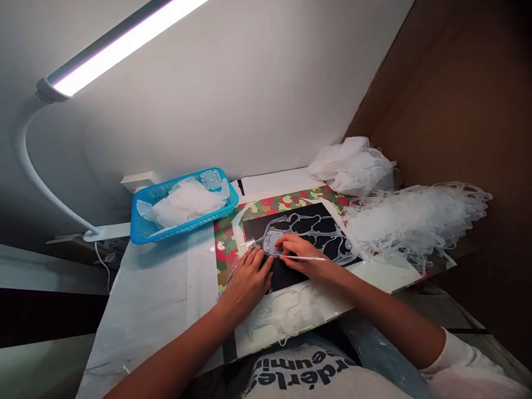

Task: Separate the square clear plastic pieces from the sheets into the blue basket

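Note:
A clear plastic part (pixel 272 242) on a web of translucent runners (pixel 316 227) lies on a black mat (pixel 291 277) over a camouflage-patterned board (pixel 266 208). My left hand (pixel 248 277) rests flat on the mat just left of the part, fingers stretched out and touching its edge. My right hand (pixel 301 252) is closed in a pinch on a thin white stick-like tool (pixel 305 258), with its fingertips pressed on the part.
A blue basket (pixel 141 233) with clear plastic parts stands at the back left. A heap of translucent plastic scrap (pixel 415 219) and a crumpled white bag (pixel 353 163) lie at the right. More scrap (pixel 286 313) lies near me. A lamp (pixel 120 47) hangs overhead.

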Demonstrator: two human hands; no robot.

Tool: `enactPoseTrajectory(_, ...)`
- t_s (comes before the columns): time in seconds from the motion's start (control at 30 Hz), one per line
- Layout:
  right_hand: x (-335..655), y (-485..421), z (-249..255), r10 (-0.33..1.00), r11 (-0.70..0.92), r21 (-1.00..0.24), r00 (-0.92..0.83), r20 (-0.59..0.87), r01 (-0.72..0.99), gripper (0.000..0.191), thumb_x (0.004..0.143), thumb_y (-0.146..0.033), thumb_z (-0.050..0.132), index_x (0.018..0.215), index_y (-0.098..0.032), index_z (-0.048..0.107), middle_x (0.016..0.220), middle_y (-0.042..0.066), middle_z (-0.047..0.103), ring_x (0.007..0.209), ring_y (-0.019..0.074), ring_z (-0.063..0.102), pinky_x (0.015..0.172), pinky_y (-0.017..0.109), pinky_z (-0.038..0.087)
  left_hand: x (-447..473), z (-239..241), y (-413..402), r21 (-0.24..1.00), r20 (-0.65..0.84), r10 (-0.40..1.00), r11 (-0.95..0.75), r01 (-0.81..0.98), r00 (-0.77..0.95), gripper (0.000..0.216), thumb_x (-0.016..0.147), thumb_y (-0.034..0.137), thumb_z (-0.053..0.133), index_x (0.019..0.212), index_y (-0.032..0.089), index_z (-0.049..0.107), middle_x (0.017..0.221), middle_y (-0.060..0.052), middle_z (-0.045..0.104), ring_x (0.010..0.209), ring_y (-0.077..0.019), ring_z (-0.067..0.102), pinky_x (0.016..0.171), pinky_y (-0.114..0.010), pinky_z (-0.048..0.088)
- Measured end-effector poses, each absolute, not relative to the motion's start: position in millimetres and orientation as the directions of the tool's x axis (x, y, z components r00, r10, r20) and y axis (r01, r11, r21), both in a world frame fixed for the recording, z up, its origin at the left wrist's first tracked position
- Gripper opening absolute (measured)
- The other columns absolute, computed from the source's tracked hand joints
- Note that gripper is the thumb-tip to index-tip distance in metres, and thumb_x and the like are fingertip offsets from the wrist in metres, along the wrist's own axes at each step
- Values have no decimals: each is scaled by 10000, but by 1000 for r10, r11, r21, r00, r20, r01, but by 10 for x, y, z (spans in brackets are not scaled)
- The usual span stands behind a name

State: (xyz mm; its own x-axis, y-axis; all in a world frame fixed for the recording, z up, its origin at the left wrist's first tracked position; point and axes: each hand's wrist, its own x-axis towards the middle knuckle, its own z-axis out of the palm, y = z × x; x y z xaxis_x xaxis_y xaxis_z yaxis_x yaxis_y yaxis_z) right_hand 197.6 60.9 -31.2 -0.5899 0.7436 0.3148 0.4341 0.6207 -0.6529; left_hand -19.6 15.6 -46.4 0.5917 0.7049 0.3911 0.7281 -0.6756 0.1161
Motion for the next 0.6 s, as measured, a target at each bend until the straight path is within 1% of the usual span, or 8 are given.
enactPoseTrajectory(0.13, 1943, 577, -381, 657, 733, -510, -663, 357, 451, 97, 918, -162, 534, 840, -204, 573, 1101, 99, 655, 1055, 234, 594, 917, 404, 513, -208, -484, 166, 187, 398, 709, -685, 705, 583, 350, 856, 137, 554, 1198, 130, 624, 1228, -183, 580, 1231, -326, 531, 997, -500, 479)
enactPoseTrajectory(0.23, 1961, 614, -333, 575, 804, -441, -712, 403, 400, 161, 956, -184, 464, 923, -203, 621, 1106, 111, 682, 1107, 242, 598, 977, 424, 493, -205, -490, 170, 205, 405, 718, -674, 710, 566, 362, 843, 123, 558, 1197, 135, 631, 1213, -172, 584, 1252, -326, 516, 1027, -507, 462)
enactPoseTrajectory(0.3, 2089, 723, -219, 687, 720, -531, -574, 447, 448, 187, 966, -227, 452, 951, -215, 639, 1092, 94, 698, 1061, 228, 630, 946, 397, 510, -197, -494, 167, 216, 404, 734, -657, 722, 547, 375, 839, 112, 553, 1203, 147, 635, 1198, -162, 583, 1285, -327, 487, 1045, -508, 450)
enactPoseTrajectory(0.37, 2307, 894, -83, 857, 507, -691, -218, 467, 515, 170, 948, -309, 495, 908, -229, 640, 1053, 69, 713, 957, 216, 660, 871, 374, 529, -190, -500, 164, 222, 409, 741, -646, 730, 532, 382, 828, 96, 547, 1192, 147, 649, 1200, -163, 575, 1316, -333, 455, 1057, -508, 441)
enactPoseTrajectory(0.43, 2541, 1070, 14, 885, 312, -840, 185, 427, 445, 236, 857, -409, 621, 722, -223, 572, 889, 45, 723, 839, 214, 663, 796, 366, 533, -189, -498, 166, 223, 420, 740, -646, 730, 526, 374, 818, 83, 538, 1165, 132, 668, 1202, -170, 573, 1326, -339, 442, 1058, -507, 440)
enactPoseTrajectory(0.47, 2634, 1137, 38, 896, 245, -907, 277, 346, 342, 306, 789, -454, 689, 665, -221, 533, 805, 29, 708, 786, 209, 658, 761, 360, 537, -190, -487, 171, 227, 425, 735, -651, 724, 528, 365, 816, 82, 535, 1150, 127, 677, 1192, -172, 577, 1325, -342, 444, 1054, -510, 441)
enactPoseTrajectory(0.53, 2732, 1191, 51, 950, 141, -985, 266, 164, 104, 410, 666, -493, 783, 618, -216, 484, 718, 6, 675, 747, 204, 657, 730, 356, 544, -189, -429, 187, 258, 429, 735, -657, 709, 525, 335, 826, 92, 529, 1109, 144, 699, 1157, -158, 598, 1327, -342, 444, 1064, -537, 414)
enactPoseTrajectory(0.6, 2697, 1130, 55, 994, 41, -997, 107, 34, -58, 429, 631, -489, 815, 631, -212, 486, 743, 7, 683, 781, 210, 672, 753, 363, 549, -170, -315, 211, 349, 428, 758, -640, 684, 492, 285, 853, 125, 524, 1042, 193, 727, 1141, -126, 620, 1341, -338, 427, 1101, -583, 332)
